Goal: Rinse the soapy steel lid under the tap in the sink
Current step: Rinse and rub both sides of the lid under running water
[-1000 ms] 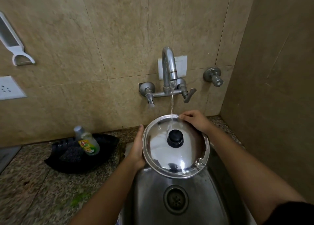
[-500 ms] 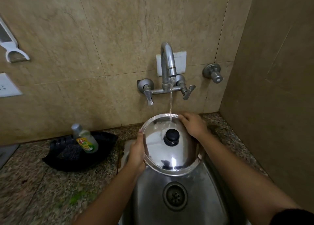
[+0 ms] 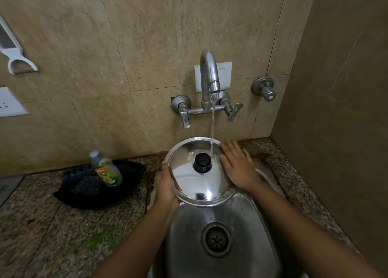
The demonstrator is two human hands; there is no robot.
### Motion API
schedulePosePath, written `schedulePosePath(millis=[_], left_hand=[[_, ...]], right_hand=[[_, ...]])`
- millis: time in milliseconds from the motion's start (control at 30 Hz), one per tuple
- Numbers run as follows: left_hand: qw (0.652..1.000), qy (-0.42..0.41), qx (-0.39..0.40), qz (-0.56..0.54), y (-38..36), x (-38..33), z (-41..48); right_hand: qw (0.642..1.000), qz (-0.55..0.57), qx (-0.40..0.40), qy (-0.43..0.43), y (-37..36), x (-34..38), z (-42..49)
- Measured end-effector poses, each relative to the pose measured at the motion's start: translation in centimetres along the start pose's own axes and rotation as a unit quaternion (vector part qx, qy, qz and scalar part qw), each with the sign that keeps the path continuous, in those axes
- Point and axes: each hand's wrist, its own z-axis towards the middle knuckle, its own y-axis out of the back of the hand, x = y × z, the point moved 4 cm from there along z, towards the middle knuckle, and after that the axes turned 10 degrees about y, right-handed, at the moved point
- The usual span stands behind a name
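Steel sink (image 3: 241,219) beneath both hands: left hand (image 3: 167,185) grips the steel lid (image 3: 201,183) rim; right hand (image 3: 238,167) lies flat, fingers spread, under the tap (image 3: 209,76) stream.

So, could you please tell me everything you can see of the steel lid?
The steel lid is round, shiny and slightly domed, with a black knob at its centre and a raised rim. It is held tilted over the sink, far edge higher, top side facing the camera. Water from the tap strikes it near the far right edge. The left hand grips its left rim; the right hand lies flat against its right side. No suds are visible.
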Motion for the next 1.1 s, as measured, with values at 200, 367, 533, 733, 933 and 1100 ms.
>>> schedulePosePath(millis=[200, 367, 533, 733, 933, 1100], left_hand=[[0.998, 0.023, -0.041, -0.043, 0.8, 1.4, 1.2], [1.000, 0.008, 0.007, -0.010, -0.3, 1.2, -1.0], [1.000, -0.005, -0.021, -0.021, 0.3, 0.2, 0.4], [1.000, 0.001, 0.008, 0.017, -1.9, 0.9, -0.6], [0.999, -0.023, 0.024, 0.031, -4.3, -0.9, -0.1], [0.996, -0.041, 0.014, 0.073, -2.7, -2.2, 1.8]], right_hand=[[0.981, -0.046, 0.033, 0.186, -3.3, 5.7, -6.0], [0.940, -0.025, 0.048, 0.338, -3.7, 8.8, -4.2], [0.959, -0.027, 0.042, 0.279, -2.4, 4.4, -5.6], [0.998, 0.050, -0.026, 0.023, -1.0, -0.7, -1.0], [0.974, 0.163, -0.151, 0.031, 0.8, 1.6, 1.5], [0.984, 0.077, -0.082, 0.136, -0.9, 3.0, -1.8]])
